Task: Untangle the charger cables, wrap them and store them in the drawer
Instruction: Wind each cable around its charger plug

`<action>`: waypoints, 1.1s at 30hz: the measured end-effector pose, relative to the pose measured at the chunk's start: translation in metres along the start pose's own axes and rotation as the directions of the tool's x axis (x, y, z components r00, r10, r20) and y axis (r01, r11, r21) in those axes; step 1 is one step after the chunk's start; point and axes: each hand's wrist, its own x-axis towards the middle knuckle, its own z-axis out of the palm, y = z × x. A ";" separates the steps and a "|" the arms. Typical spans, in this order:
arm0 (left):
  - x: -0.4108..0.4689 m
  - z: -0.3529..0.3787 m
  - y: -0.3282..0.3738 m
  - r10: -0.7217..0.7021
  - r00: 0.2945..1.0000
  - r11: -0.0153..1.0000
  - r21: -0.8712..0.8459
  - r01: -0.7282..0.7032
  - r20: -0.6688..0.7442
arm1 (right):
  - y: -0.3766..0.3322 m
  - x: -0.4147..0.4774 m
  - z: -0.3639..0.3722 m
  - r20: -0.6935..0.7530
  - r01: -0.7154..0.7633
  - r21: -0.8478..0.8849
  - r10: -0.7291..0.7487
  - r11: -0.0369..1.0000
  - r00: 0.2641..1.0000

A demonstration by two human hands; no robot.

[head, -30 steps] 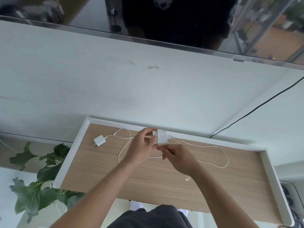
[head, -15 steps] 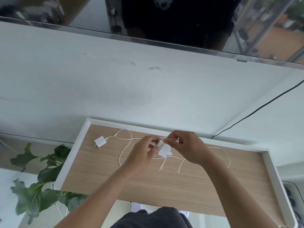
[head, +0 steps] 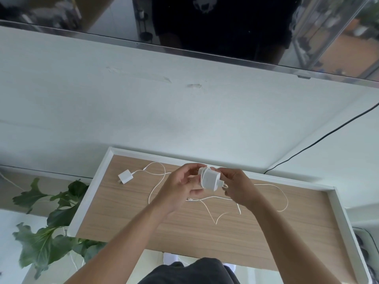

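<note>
Above the open drawer [head: 90,193] with its wood-grain bottom, my left hand [head: 181,188] holds a white charger block [head: 211,179] by its left end. One turn of its white cable lies around the block. My right hand [head: 239,189] pinches that cable [head: 213,219] at the block's right side; the rest trails in loose loops over the drawer bottom to the right. A second, smaller white charger [head: 125,176] lies at the drawer's back left, its cable [head: 158,181] curling toward my left wrist.
A white cabinet top [head: 184,111] stretches behind the drawer, with a dark glossy screen [head: 205,23] above it. A black cord [head: 320,140] runs across the right of the top. A leafy green plant [head: 47,222] stands left of the drawer.
The block was lifted and turned between both hands. A loop of cable now lies around it, and the loose cable on the drawer bottom has shifted and shortened.
</note>
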 end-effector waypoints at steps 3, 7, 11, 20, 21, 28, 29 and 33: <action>0.004 0.000 0.000 0.016 0.999 0.999 -0.035 -0.017 -0.034 | 0.009 0.000 0.004 -0.012 -0.052 -0.023 0.052 0.998 0.999; 0.010 0.001 -0.001 0.002 0.993 0.990 -0.142 -0.019 -0.120 | 0.009 -0.009 0.012 0.000 -0.004 -0.131 0.005 0.991 1.000; 0.016 0.001 -0.003 0.108 0.964 0.980 0.192 -0.061 -0.244 | 0.002 -0.019 0.018 0.046 0.048 -0.182 -0.040 0.982 0.998; 0.010 0.003 -0.005 0.299 0.937 0.810 0.567 -0.149 -0.181 | -0.023 -0.024 0.004 0.099 0.123 -0.404 -0.090 0.906 0.991; 0.009 0.004 -0.005 0.300 0.939 0.806 0.572 -0.156 -0.167 | -0.024 -0.024 0.001 0.109 0.119 -0.414 -0.081 0.902 0.991; 0.004 0.001 -0.006 0.307 0.952 0.741 0.633 -0.225 -0.020 | -0.035 -0.019 -0.023 0.069 0.133 -0.366 -0.116 0.921 0.991; 0.003 0.000 -0.006 0.296 0.955 0.738 0.635 -0.226 -0.004 | -0.037 -0.018 -0.027 0.053 0.133 -0.344 -0.123 0.929 0.991; -0.001 -0.001 -0.005 0.252 0.967 0.759 0.611 -0.225 0.043 | -0.039 -0.016 -0.035 -0.003 0.145 -0.282 -0.152 0.948 0.988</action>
